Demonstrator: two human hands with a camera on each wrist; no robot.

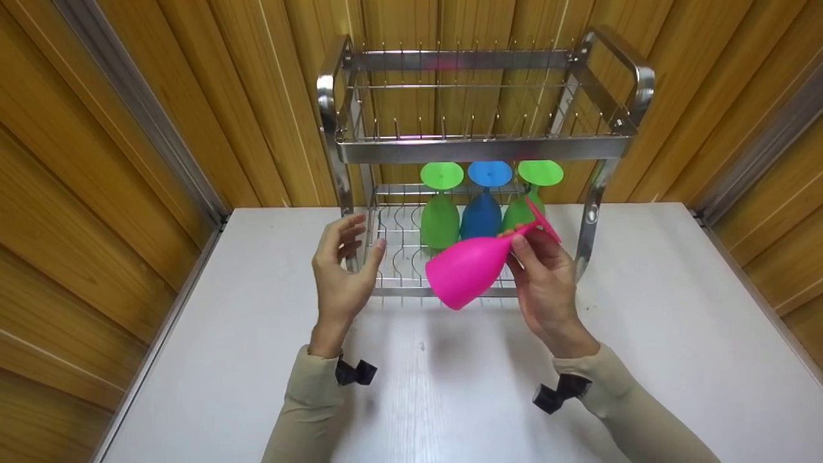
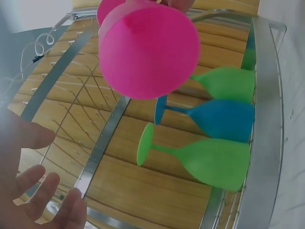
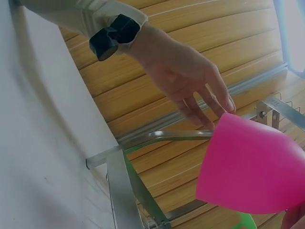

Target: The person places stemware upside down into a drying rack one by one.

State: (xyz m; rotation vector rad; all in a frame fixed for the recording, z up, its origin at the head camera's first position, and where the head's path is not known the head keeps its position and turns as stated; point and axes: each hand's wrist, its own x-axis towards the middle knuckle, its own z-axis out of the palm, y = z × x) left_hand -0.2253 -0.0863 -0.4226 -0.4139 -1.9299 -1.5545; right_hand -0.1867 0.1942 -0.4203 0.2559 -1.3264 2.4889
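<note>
A pink plastic goblet [image 1: 468,269] is held by its stem in my right hand [image 1: 546,286], tilted with its mouth toward the lower left. My left hand [image 1: 342,276] is held off to the left of it, fingers loosely bent and thumb apart, holding nothing. Behind the pink goblet, a green goblet [image 1: 440,222], a blue goblet [image 1: 482,215] and a second green goblet [image 1: 516,209] stand upside down on the lower shelf of a metal dish rack [image 1: 482,152]. In the left wrist view, the pink goblet's mouth [image 2: 150,52] faces the camera.
The rack's upper tier has a row of upright wire prongs [image 1: 472,125]. Its side posts [image 1: 588,212] rise from the white tabletop [image 1: 257,321]. Wood-panelled walls [image 1: 270,96] close in the back and sides. Each wrist carries a small black camera [image 1: 355,372].
</note>
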